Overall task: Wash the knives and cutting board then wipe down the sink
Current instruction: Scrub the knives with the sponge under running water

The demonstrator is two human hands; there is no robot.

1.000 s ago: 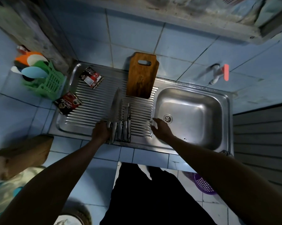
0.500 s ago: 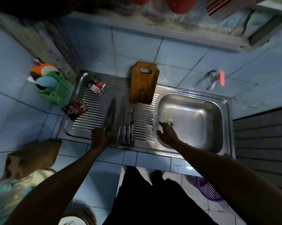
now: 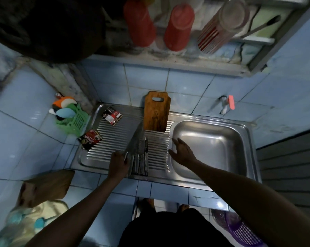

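My left hand (image 3: pixel 118 164) grips the handle of a large cleaver (image 3: pixel 136 142), its broad blade lifted over the ribbed drainboard (image 3: pixel 113 138). Several smaller knives (image 3: pixel 140 164) lie side by side on the drainboard just right of that hand, partly under the blade. A wooden cutting board (image 3: pixel 156 111) leans upright against the tiled wall behind them. My right hand (image 3: pixel 181 151) hovers with fingers spread over the left rim of the steel sink basin (image 3: pixel 214 145). The tap (image 3: pixel 225 105) with a red handle juts from the wall at the back right.
Two red-and-black sachets (image 3: pixel 112 114) (image 3: pixel 90 139) lie on the drainboard's left part. A green basket (image 3: pixel 74 120) with sponges sits on the tiled counter at left. Red bottles (image 3: pixel 178 27) and a striped cup hang on a shelf above. A purple basket (image 3: pixel 239 229) stands on the floor.
My left hand has swung the cleaver's blade rightward over the small knives. My right hand has lifted from the sink's front edge and spread its fingers. The camera tilted upward.
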